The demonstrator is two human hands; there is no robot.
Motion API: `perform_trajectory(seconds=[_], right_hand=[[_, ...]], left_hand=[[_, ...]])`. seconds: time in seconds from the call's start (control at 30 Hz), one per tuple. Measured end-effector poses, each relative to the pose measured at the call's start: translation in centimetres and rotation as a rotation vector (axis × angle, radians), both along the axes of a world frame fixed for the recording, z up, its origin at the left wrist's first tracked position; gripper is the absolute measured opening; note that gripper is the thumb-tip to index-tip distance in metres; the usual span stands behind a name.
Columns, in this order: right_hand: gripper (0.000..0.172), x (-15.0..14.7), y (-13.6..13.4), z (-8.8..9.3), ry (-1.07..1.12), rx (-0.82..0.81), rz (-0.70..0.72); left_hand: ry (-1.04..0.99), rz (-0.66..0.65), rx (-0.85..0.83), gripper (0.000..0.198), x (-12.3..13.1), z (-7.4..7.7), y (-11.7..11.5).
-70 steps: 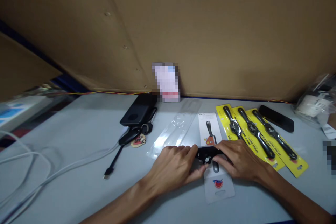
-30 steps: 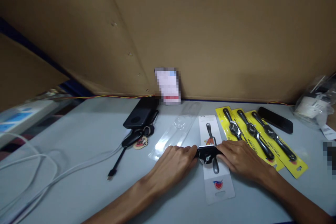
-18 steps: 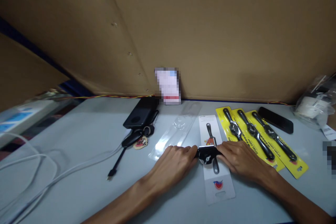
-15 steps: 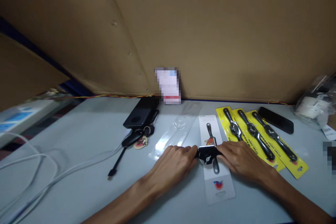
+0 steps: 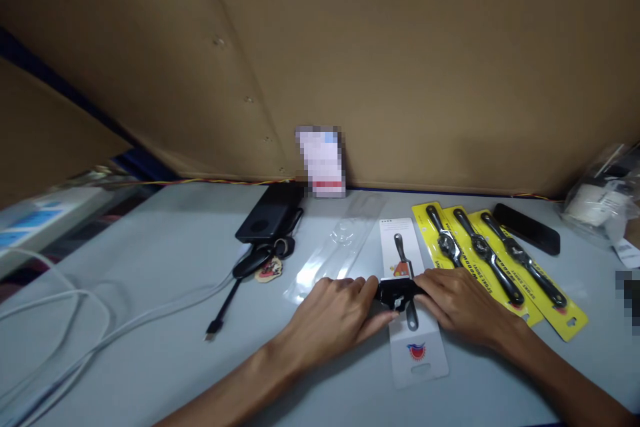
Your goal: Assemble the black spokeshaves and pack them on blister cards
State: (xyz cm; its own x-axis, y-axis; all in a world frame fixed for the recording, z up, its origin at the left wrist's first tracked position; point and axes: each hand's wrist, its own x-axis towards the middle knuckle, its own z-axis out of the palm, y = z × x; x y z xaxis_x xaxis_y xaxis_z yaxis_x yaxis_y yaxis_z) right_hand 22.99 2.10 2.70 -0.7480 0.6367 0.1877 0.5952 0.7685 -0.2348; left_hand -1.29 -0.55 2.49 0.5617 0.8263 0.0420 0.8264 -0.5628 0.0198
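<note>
A black spokeshave with a metal blade edge lies crosswise over a white printed card. My left hand is closed round its left handle, the thumb reaching to the screw at the middle of the tool. Around the right handle my right hand is closed; both handles are mostly hidden by the fingers. Left of the card lies a clear plastic blister shell. Several yellow-carded spokeshaves in packs, one of them a spokeshave pack, lie fanned out just beyond my right hand.
A black power bank with a keychain and a short cable lies to the left. White cables run along the left side. A dark phone and a plastic bag are at the right. A blurred upright screen leans on the cardboard wall.
My left thumb has stretched rightwards under the spokeshave's body to its screw. The right hand keeps its grip, and the other things stay in place.
</note>
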Motion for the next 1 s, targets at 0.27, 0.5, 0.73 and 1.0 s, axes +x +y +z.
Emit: perform_trajectory(seconds=[0.27, 0.5, 0.73, 1.0], right_hand=[[0.036, -0.24, -0.36, 0.41, 0.021, -0.044, 0.035], [0.037, -0.32, -0.24, 0.64, 0.063, -0.062, 0.064], [0.037, -0.39, -0.25, 0.67, 0.064, -0.059, 0.061], [0.036, -0.2, -0.25, 0.44, 0.042, -0.042, 0.022]], left_hand=[[0.0, -0.04, 0.146, 0.048, -0.12, -0.09, -0.14], [-0.053, -0.032, 0.231, 0.042, 0.15, 0.04, -0.22], [-0.089, -0.038, 0.267, 0.039, 0.09, -0.03, -0.18], [-0.088, -0.013, 0.138, 0.041, 0.17, -0.27, -0.12]])
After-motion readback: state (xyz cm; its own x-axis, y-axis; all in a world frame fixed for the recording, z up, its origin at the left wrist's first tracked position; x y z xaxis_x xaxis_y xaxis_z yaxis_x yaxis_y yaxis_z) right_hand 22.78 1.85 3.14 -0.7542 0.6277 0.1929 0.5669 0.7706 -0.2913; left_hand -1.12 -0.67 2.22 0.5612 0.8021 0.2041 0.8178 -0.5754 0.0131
